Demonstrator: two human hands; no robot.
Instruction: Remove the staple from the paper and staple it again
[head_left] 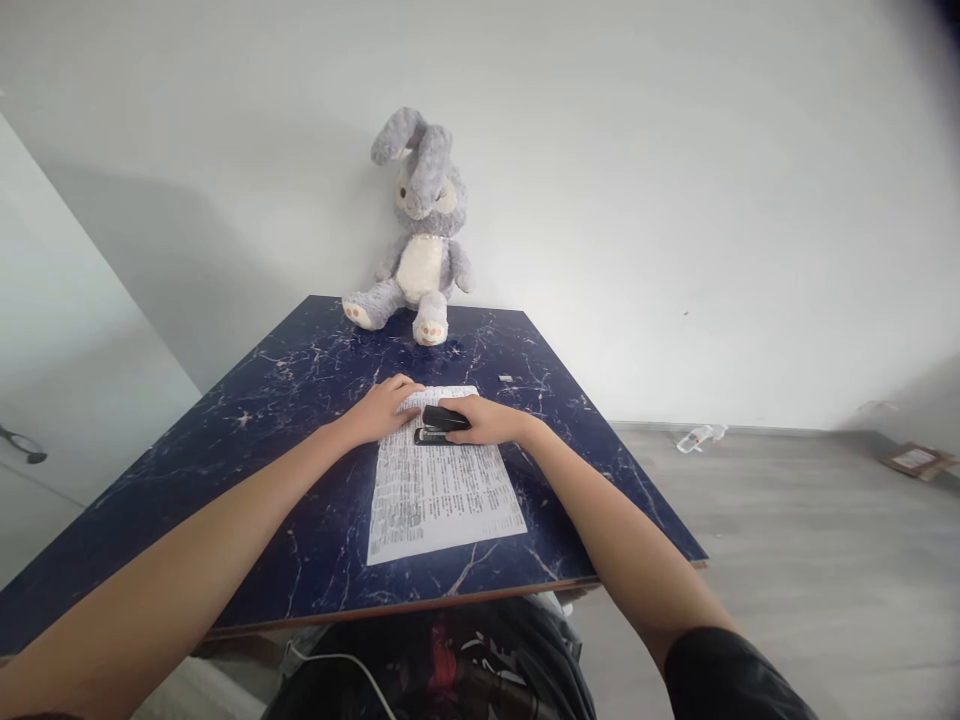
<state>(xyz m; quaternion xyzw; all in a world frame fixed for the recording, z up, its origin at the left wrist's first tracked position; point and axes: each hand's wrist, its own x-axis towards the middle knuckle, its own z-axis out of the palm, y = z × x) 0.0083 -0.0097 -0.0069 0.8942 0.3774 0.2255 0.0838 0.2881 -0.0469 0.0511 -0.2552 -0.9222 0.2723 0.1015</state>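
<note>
A printed sheet of paper (446, 500) lies on the dark blue marbled table (322, 560). My right hand (487, 419) grips a black stapler (444, 418) from its right side, over the upper part of the sheet. The stapler's jaws point left and stand a little apart. My left hand (384, 408) rests at the paper's upper left edge, fingers apart, with the thumb near the tip of the stapler.
A grey plush rabbit (420, 265) sits at the table's far edge against the wall. A small pale object (505, 378) lies right of the paper's top. On the floor at the right are a clear plastic item (699, 438) and a brown package (916, 460).
</note>
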